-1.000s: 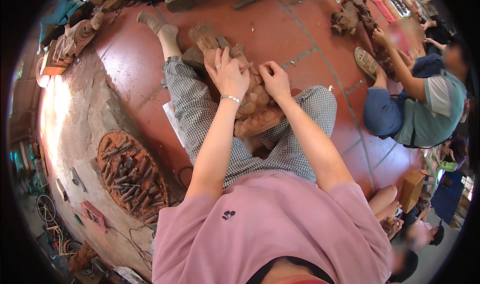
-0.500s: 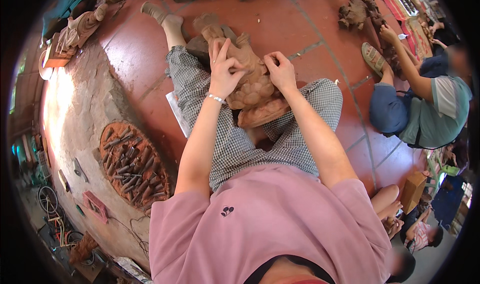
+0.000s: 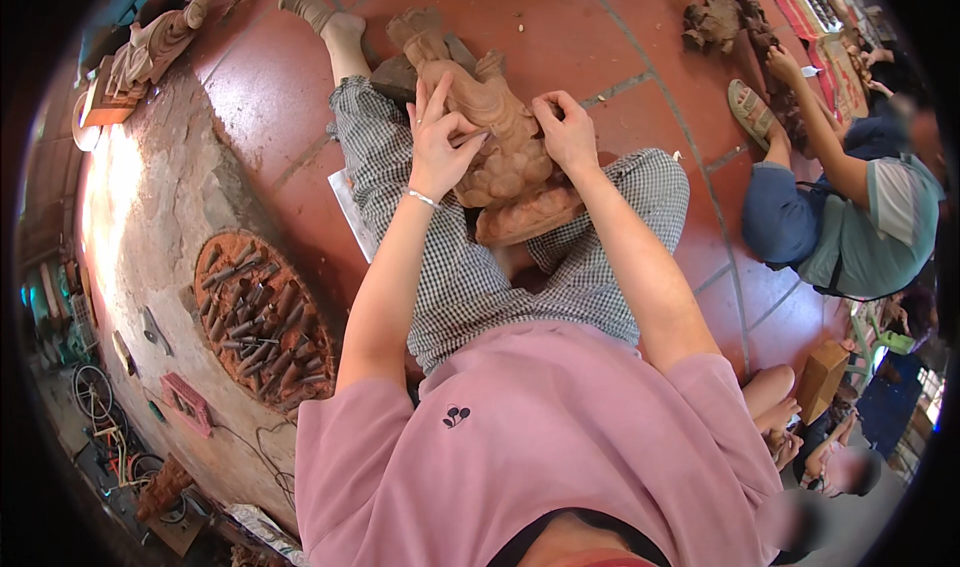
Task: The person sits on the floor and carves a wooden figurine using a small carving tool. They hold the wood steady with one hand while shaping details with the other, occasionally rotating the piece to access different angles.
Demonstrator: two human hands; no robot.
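Observation:
A carved reddish-brown wooden statue [image 3: 495, 107] leans between my legs, its rounded, petal-like base nearest me. On its left side is my left hand [image 3: 440, 145], thumb and forefinger pinched together, the other fingers stretched upward. A tiny dark bit shows at that pinch, too small to name. My right hand [image 3: 568, 139] is closed at the statue's right edge, fingertips pressed together. Whatever it pinches is hidden. Behind the statue's upper part sits a dark block [image 3: 395, 77].
To my left, a round tray [image 3: 215, 257] of reddish dust holds several chisels [image 3: 265, 332]. Another carved figure [image 3: 160, 47] lies at the far left. A co-worker [image 3: 850, 207] sits on the tiled floor at right, near a rough wood piece [image 3: 715, 22].
My left hand has shifted slightly left and its pinch has drawn nearer the base. The right hand stays at the statue's edge, with its fingers slightly turned. The whole view has tilted a little.

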